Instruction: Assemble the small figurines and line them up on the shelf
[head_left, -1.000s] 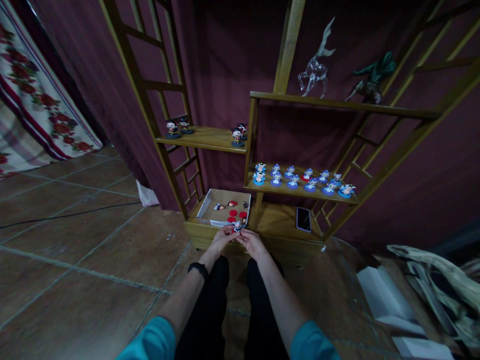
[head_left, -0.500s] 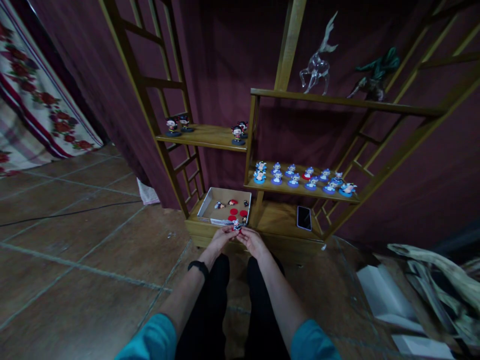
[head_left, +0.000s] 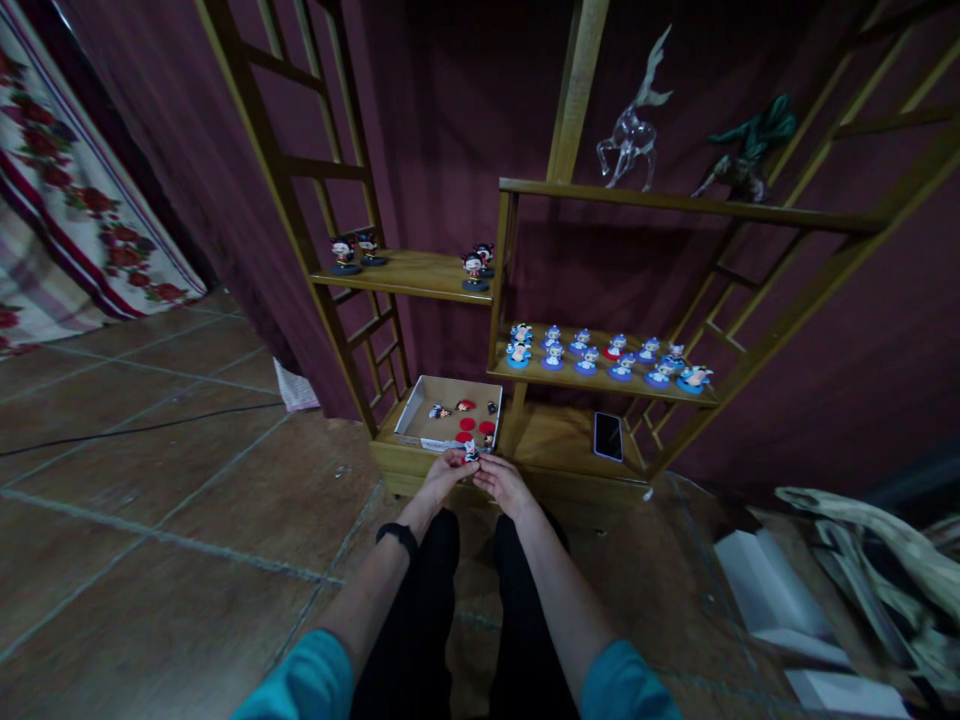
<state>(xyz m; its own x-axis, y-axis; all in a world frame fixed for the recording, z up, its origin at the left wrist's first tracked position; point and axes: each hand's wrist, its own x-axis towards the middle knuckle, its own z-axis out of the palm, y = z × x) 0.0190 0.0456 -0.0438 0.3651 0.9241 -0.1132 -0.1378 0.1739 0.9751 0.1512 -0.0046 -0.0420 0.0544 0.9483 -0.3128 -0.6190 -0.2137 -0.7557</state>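
Note:
Just in front of the cardboard box, a small figurine [head_left: 471, 452] with a white head and dark body is pinched between my two hands. My left hand [head_left: 448, 472] grips it from the left, fingers closed. The fingertips of my right hand [head_left: 501, 481] close on its lower right side, and they hide its bottom. Inside the shallow box [head_left: 421, 432] lie several loose small figurines, among them one with a white and dark body [head_left: 439, 411], and several red round bases [head_left: 467, 425].
A wooden shelf unit [head_left: 420, 270] stands ahead. Several purple and blue figurines [head_left: 587, 360] line its right shelf; dark-haired figurines [head_left: 474, 272] stand on the left one. A phone [head_left: 608, 437] lies on the lowest board. Up top are a clear deer statuette [head_left: 631, 140] and a green figure [head_left: 750, 150].
The figurine has shifted very slightly left in my hands, and the red seen beneath it before is now mostly hidden. The box and shelves look unchanged.

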